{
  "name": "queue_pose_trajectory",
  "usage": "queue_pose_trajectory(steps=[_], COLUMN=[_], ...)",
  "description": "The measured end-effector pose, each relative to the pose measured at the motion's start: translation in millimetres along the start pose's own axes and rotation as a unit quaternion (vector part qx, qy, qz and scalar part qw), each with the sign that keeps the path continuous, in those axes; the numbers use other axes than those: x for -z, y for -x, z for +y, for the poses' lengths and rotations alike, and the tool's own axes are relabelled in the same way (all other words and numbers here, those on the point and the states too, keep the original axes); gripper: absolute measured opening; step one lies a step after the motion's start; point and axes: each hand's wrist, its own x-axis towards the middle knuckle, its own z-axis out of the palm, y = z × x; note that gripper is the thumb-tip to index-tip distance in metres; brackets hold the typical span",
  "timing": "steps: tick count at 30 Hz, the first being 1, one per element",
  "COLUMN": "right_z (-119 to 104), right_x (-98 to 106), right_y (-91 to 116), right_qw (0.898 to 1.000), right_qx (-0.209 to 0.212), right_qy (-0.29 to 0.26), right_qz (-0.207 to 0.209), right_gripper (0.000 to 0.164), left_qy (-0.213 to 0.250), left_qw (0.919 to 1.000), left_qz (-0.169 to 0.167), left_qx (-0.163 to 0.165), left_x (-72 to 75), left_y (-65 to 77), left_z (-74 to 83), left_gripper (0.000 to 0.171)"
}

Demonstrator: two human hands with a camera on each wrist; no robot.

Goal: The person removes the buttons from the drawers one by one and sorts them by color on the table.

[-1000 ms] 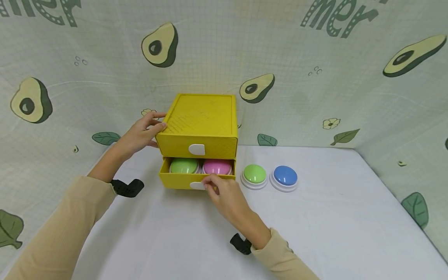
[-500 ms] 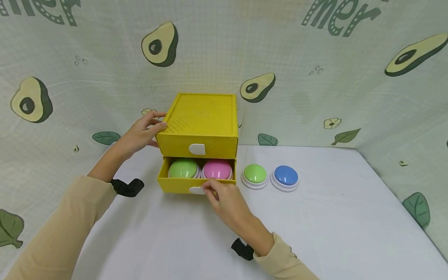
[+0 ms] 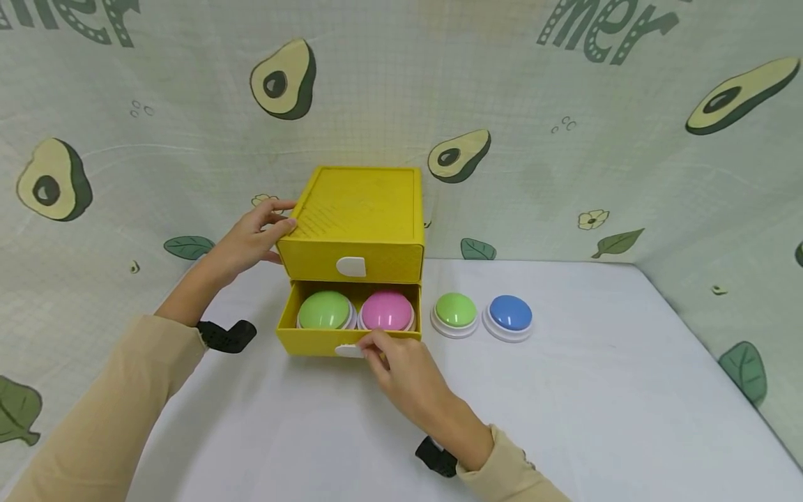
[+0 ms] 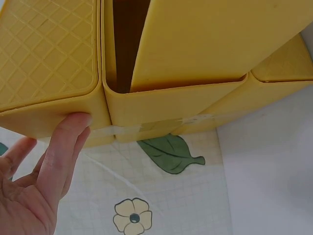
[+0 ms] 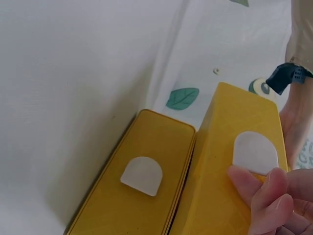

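A yellow two-drawer cabinet [image 3: 360,206] stands at the back of the table. Its lower drawer [image 3: 307,341] is pulled out, with a green push-button light [image 3: 325,310] and a pink one [image 3: 386,311] side by side in it. My right hand [image 3: 410,380] pinches the white pull tab [image 3: 348,351] on that drawer, also seen in the right wrist view as a white tab [image 5: 255,152]. The upper drawer, with its own tab [image 3: 351,266], is closed. My left hand [image 3: 247,240] rests against the cabinet's left side, fingers extended; the left wrist view has a fingertip touching the yellow wall [image 4: 54,115].
Right of the cabinet, a green push-button light [image 3: 456,312] and a blue one [image 3: 510,316] stand on the white tabletop [image 3: 596,390]. A cloth printed with avocados [image 3: 284,79] hangs behind and at the sides.
The lower drawer has come further out toward me, with my right hand moving along on its tab. More of the green and pink lights shows. My left hand stays put.
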Motion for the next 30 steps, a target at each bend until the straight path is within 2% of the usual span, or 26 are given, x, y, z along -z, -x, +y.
queue_pose_trajectory(steps=[21,30], right_z=[-3.8,-7.4], right_x=[1.3,1.0], right_y=[6.2,10.1], right_qw=[1.0,1.0], right_qx=[-0.002,0.025], right_qy=[-0.005,0.01], right_qz=[-0.007,0.009], right_gripper=[0.006,0.005], left_qy=[0.001,0.002], left_qw=[1.0,1.0], left_qz=[0.001,0.004], left_qx=[-0.003,-0.008], left_x=[-0.9,-0.5], left_y=[-0.3,-0.2], left_z=[-0.8,-1.6], left_gripper=[0.054,0.053])
